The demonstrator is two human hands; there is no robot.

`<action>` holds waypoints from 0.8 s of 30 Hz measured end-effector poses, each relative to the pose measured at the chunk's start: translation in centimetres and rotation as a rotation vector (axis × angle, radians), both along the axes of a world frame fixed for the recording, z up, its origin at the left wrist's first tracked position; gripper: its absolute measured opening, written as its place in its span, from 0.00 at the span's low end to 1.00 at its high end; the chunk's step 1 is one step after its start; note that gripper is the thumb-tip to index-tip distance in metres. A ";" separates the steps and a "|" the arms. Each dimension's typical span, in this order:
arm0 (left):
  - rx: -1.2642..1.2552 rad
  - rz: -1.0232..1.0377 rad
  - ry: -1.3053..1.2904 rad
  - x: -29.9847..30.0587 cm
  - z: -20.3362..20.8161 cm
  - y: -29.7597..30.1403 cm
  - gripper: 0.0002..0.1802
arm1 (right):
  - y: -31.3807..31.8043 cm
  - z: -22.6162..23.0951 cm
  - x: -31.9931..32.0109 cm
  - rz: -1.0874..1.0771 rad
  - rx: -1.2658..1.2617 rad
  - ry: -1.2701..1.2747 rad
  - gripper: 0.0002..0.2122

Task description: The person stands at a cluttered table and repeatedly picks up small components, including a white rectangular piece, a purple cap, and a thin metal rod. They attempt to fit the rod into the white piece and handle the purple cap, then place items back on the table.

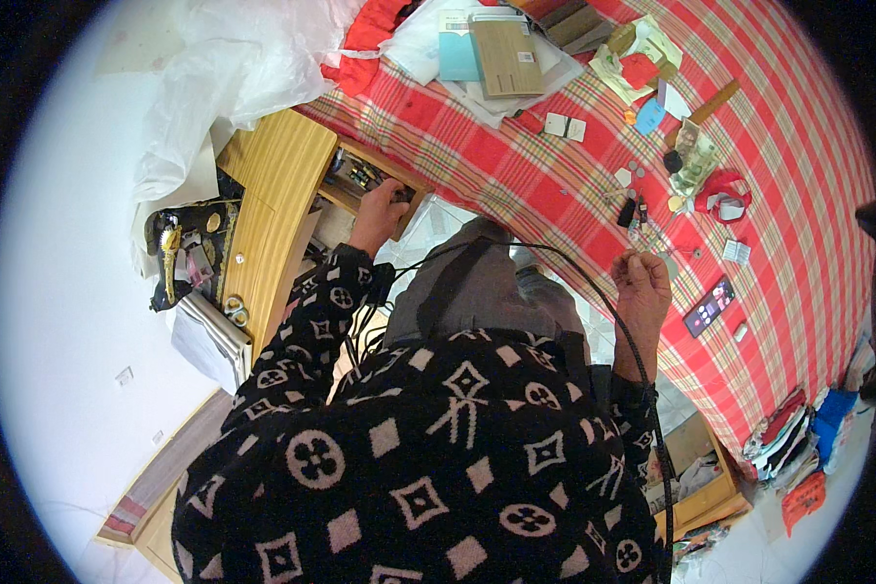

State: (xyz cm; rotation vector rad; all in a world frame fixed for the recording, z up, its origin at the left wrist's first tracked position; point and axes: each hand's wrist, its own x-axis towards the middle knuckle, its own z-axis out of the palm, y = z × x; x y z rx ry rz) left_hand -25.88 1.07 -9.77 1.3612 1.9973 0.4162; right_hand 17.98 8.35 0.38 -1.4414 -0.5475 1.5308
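Fingers of the left hand [380, 209] curl down into the open wooden drawer [375, 180] at about eleven o'clock, resting on the small dark items inside; whether they grip one cannot be told. Right hand [642, 282], at three o'clock, is closed with its fingers together, apparently pinching something thin. It hovers over the red plaid bed [555, 165], where coins, keys, a phone [709, 305] and papers lie scattered.
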 end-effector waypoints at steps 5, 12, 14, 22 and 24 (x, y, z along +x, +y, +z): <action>-0.130 0.169 -0.333 -1.1 -1.4 0.3 0.25 | 0.5 0.0 -0.1 0.022 -0.014 -0.035 0.03; 0.030 0.128 -0.399 -1.0 -1.2 0.3 0.24 | 0.5 -0.6 0.3 0.019 0.016 -0.037 0.03; -0.019 0.193 -0.481 -0.9 -0.3 0.5 0.23 | 0.5 -0.9 0.5 0.018 0.031 -0.018 0.03; -0.264 0.136 -0.331 -1.6 3.2 2.4 0.09 | 0.6 -0.7 1.0 0.058 0.063 -0.027 0.02; -0.285 0.087 -0.398 -2.2 5.2 4.0 0.09 | 0.6 -0.1 0.9 0.049 0.083 0.020 0.02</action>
